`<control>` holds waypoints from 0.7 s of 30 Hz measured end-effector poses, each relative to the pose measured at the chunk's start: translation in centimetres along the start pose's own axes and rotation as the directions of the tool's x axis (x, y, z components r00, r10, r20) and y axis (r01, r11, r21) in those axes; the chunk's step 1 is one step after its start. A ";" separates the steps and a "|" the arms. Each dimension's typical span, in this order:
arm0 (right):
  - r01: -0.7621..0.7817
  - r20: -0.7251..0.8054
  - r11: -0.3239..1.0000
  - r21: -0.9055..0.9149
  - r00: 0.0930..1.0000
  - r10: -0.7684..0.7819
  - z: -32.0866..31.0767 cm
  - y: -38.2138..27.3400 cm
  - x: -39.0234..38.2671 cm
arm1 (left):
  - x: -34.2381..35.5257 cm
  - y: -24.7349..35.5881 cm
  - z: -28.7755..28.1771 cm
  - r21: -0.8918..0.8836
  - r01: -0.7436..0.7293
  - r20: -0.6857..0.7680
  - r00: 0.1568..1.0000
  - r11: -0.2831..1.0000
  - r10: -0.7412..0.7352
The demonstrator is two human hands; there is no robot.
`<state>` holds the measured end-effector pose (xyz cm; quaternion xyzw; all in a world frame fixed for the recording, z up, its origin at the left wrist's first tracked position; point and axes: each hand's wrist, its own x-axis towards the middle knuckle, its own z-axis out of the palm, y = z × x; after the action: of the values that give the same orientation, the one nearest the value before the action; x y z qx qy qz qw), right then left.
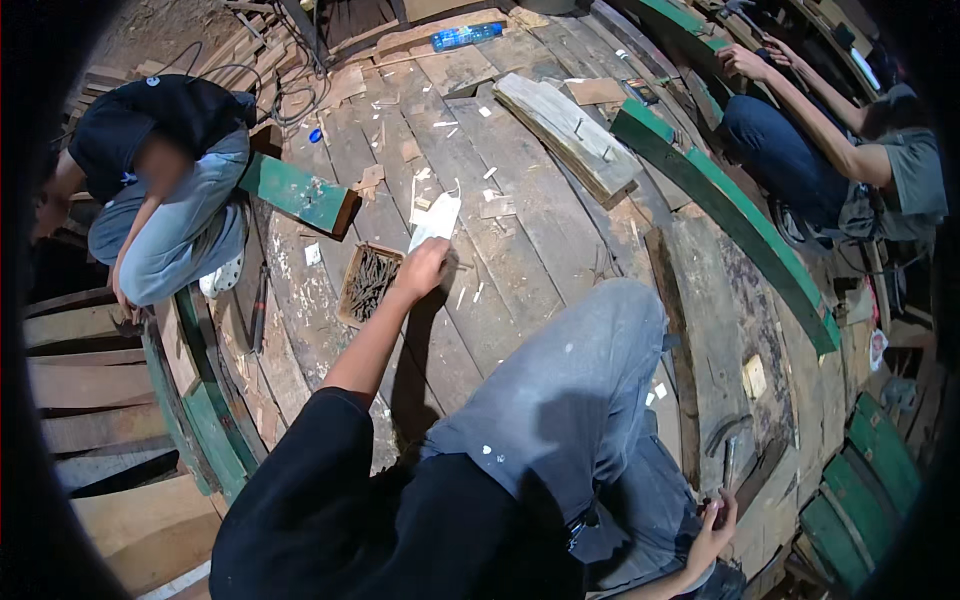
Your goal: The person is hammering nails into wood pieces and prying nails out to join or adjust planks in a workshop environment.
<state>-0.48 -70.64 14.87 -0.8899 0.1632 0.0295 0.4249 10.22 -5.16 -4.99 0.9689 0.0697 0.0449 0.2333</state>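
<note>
My left hand [425, 265] reaches forward over the plank floor with its fingers closed on a white face mask [437, 213], whose thin loops show at the far end. Just left of that hand is a small box [353, 310] full of nails [371, 282]. Low on the right, beside my bent leg, my right hand [712, 528] is wrapped round the handle of a hammer [729, 462]. The hammer's metal head points away from me, above a weathered plank.
Green-painted beams [740, 225] lie at right, and a green block [297, 193] at left. A thick board [565, 138] has nails standing in it. A blue bottle [467, 37] lies at the back. One person [165, 180] crouches left, another [850, 150] sits right.
</note>
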 end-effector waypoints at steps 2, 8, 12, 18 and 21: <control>0.021 0.039 1.000 0.016 0.999 -0.022 0.3 0.0 0.8 | 1.0 1.3 0.1 -0.036 -0.251 -0.004 0.968 0.967 0.251; 0.011 0.048 0.995 0.095 0.999 -0.016 1.5 -3.1 1.8 | 1.2 0.7 1.4 0.069 -0.212 0.117 0.972 0.975 0.203; -0.005 0.038 0.999 0.048 0.999 0.003 1.5 -2.6 1.5 | 1.2 1.6 0.6 -0.024 -0.311 0.147 0.939 0.950 0.311; -0.017 0.034 1.000 -0.026 0.999 0.018 0.7 0.2 1.6 | 1.0 1.0 2.7 -0.044 -0.463 0.139 0.875 0.886 0.464; -0.067 0.080 0.997 -0.023 0.994 0.069 0.0 -0.4 1.9 | 1.0 0.6 2.4 0.074 -0.514 0.238 0.841 0.855 0.485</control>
<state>1.43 -70.95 14.82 -0.8861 0.1758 0.0816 0.4210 11.55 -6.55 -6.78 0.9660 -0.2077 -0.0035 0.1536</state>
